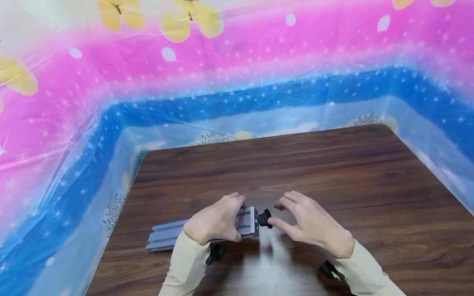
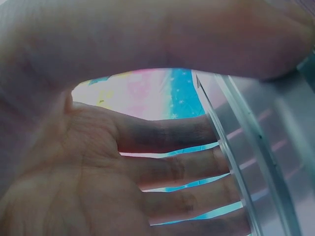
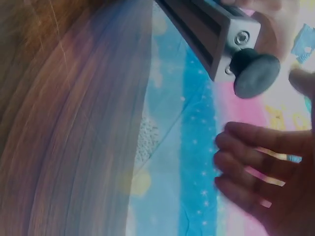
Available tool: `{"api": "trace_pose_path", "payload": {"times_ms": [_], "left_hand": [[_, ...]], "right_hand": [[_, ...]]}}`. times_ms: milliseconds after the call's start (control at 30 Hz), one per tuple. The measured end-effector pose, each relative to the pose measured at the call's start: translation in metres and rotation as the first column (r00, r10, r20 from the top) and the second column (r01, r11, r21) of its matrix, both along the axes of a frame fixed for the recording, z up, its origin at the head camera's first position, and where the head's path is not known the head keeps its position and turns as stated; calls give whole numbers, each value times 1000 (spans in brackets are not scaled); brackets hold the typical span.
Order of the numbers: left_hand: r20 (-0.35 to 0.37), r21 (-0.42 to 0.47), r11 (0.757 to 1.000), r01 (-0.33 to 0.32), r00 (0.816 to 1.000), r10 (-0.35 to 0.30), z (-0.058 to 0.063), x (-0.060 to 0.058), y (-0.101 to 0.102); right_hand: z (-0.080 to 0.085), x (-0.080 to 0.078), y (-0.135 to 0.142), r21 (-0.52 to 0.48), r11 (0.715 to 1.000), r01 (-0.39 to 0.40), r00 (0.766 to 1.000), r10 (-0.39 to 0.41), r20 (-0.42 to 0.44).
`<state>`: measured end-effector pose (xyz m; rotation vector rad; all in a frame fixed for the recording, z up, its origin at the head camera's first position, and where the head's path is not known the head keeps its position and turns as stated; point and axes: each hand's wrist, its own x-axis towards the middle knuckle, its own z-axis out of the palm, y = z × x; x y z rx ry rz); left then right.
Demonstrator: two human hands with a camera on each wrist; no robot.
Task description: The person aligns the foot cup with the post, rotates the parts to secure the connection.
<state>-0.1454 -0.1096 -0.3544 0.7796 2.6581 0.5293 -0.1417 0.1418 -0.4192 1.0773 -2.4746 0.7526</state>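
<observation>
A silver grooved aluminium profile (image 1: 168, 235) lies lengthwise at the front left of the table. My left hand (image 1: 218, 220) grips it near its right end, thumb on the near side and fingers on the far side. In the left wrist view the fingers (image 2: 182, 169) reach its edge, spread slightly apart. A square end plate (image 3: 251, 29) with bolts closes the profile's right end, and a round black knob (image 1: 264, 218) sticks out from it. Beside the knob is my right hand (image 1: 311, 224), fingers loosely bent with nothing between them. Its thumb tip comes right near the knob.
The dark wood-grain table (image 1: 314, 164) extends behind and to the right of the hands. A pink and blue patterned cloth (image 1: 237, 86) hangs around its back and sides. Small black devices are strapped at the left wrist (image 1: 216, 254) and right wrist (image 1: 331, 270).
</observation>
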Motion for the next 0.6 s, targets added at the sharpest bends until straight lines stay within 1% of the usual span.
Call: {"api": "trace_pose_path", "payload": {"times_ms": [67, 167, 267, 333, 400, 600], "left_hand": [[3, -6, 1000, -2, 1000, 2, 0, 1, 0], [3, -15, 1000, -10, 1000, 10, 0, 1, 1], [4, -16, 1000, -12, 1000, 12, -1, 1, 2], [6, -15, 1000, -11, 1000, 11, -2, 0, 2], [6, -13, 1000, -8, 1000, 8, -2, -1, 2], [3, -11, 1000, -4, 1000, 4, -3, -2, 2]], "right_hand": [[0, 0, 3, -27, 998, -59, 998, 59, -8], [0, 0, 6, -51, 984, -168, 986, 168, -20], [-1, 0, 5, -54, 976, -212, 977, 209, -47], [-2, -1, 4, -62, 975, -213, 976, 210, -51], [-3, -1, 2, -62, 979, -195, 980, 193, -44], [-7, -1, -2, -31, 995, -92, 996, 92, 17]]}}
